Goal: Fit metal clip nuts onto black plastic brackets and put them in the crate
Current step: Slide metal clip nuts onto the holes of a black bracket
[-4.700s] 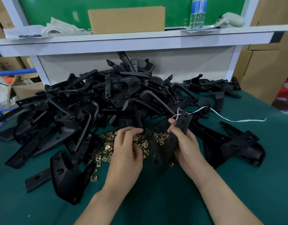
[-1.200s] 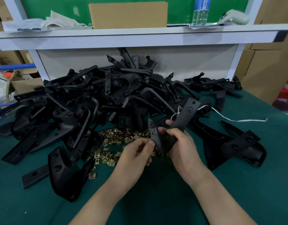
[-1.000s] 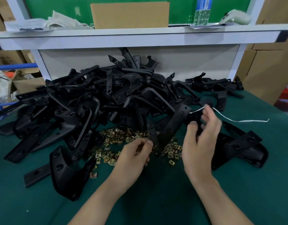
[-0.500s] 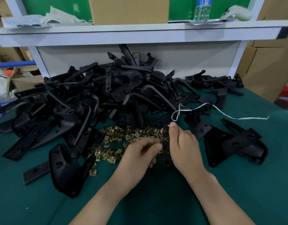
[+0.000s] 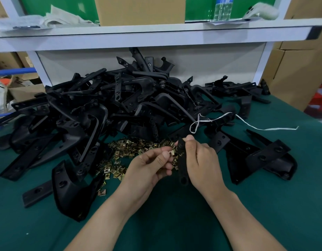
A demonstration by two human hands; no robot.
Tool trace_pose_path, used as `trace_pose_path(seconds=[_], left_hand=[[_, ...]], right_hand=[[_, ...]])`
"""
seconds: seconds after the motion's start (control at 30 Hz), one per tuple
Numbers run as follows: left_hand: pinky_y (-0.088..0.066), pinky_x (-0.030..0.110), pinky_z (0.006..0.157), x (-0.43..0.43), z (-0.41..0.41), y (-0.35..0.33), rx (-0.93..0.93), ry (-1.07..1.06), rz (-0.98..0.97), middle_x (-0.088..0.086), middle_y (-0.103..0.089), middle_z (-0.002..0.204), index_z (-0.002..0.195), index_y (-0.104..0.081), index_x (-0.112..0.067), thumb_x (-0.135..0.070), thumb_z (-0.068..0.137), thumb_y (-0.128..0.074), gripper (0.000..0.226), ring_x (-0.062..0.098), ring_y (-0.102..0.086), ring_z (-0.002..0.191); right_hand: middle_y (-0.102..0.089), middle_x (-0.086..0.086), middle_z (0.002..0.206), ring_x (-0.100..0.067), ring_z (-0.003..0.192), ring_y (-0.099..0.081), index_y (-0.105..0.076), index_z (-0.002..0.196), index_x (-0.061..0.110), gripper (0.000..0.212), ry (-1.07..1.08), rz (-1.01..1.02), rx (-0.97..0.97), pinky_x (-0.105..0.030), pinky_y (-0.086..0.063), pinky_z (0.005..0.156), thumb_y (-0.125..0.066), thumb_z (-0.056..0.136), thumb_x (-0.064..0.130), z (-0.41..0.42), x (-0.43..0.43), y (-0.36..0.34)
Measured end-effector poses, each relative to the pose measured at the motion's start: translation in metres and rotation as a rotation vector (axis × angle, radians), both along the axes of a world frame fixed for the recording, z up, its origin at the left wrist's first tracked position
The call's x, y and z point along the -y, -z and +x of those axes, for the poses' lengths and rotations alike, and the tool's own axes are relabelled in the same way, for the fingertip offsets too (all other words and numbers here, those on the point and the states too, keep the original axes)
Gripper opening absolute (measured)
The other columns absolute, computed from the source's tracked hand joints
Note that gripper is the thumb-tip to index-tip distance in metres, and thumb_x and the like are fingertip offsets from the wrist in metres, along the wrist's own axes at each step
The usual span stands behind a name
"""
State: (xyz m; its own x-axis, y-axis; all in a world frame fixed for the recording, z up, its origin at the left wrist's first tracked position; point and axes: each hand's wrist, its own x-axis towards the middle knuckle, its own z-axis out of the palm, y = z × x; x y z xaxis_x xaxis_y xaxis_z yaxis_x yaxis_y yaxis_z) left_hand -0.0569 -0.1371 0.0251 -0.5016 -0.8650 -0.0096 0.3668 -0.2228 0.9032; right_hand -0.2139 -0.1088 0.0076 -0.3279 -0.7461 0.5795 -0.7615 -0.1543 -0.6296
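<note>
Two bare forearms reach in from the near edge over the green table. The right hand grips a narrow black bracket, thumb and fingers curled round its upper half. The bracket stands nearly upright, its lower end with a hole hanging clear below the palm. Most of its middle is hidden behind the fingers.

Just left of that grip, the left hand pinches a small brass-coloured clip nut between thumb and forefinger, with the other fingers curled under. The nut sits right against the bracket's left edge. It seems to touch, but whether it is partly slid on is too small to tell.

Beyond and left of both hands lies a loose heap of clip nuts on the table. Behind that rises a big tangled pile of brackets, spreading to either side of the hands, its left end cut off by the frame. A white string loops over the pile just beyond the right hand and trails off to the right.

Farthest back, a white shelf carries a cardboard box and a clear bottle, both cropped at the top.
</note>
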Motion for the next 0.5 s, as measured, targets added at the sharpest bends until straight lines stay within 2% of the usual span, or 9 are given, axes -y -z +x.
trace_pose_path(seconds=[0.1, 0.23, 0.4, 0.5], left_hand=[[-0.055, 0.021, 0.066, -0.0002, -0.0003, 0.0002, 0.009, 0.004, -0.018, 0.003, -0.068, 0.080, 0.098, -0.079, -0.013, -0.020, 0.082, -0.068, 0.021, 0.009, -0.061, 0.067], [-0.054, 0.021, 0.067, -0.0009, 0.0004, 0.0020, 0.056, -0.044, -0.114, 0.002, -0.067, 0.080, 0.101, -0.079, -0.017, -0.025, 0.082, -0.067, 0.023, 0.009, -0.061, 0.069], [-0.054, 0.022, 0.076, -0.0011, 0.0033, 0.0032, 0.167, -0.079, -0.263, 0.000, -0.065, 0.079, 0.107, -0.077, -0.027, -0.033, 0.086, -0.065, 0.025, 0.011, -0.062, 0.076], [-0.055, 0.025, 0.077, -0.0024, 0.0035, 0.0026, 0.165, -0.076, -0.282, -0.001, -0.063, 0.080, 0.109, -0.076, -0.028, -0.033, 0.087, -0.064, 0.025, 0.012, -0.062, 0.077]], right_hand=[[-0.059, -0.002, 0.058, -0.016, 0.064, -0.054, -0.064, 0.080, 0.014, 0.066, 0.001, -0.016, -0.005, -0.026, -0.039, 0.060, -0.015, 0.103, 0.051, -0.0005, 0.0011, 0.0002], [-0.064, -0.005, 0.066, -0.016, 0.068, -0.057, -0.068, 0.090, 0.009, 0.073, 0.006, -0.018, -0.012, -0.028, -0.041, 0.066, -0.012, 0.102, 0.055, -0.0001, 0.0014, 0.0011], [-0.055, 0.000, 0.056, -0.015, 0.062, -0.054, -0.062, 0.081, 0.013, 0.072, -0.005, -0.014, 0.014, -0.027, -0.041, 0.061, -0.010, 0.102, 0.058, 0.0005, -0.0003, 0.0002], [-0.061, -0.004, 0.060, -0.018, 0.065, -0.054, -0.066, 0.086, 0.011, 0.070, 0.000, -0.021, 0.019, -0.028, -0.041, 0.062, -0.013, 0.102, 0.054, 0.0005, 0.0004, -0.0001]])
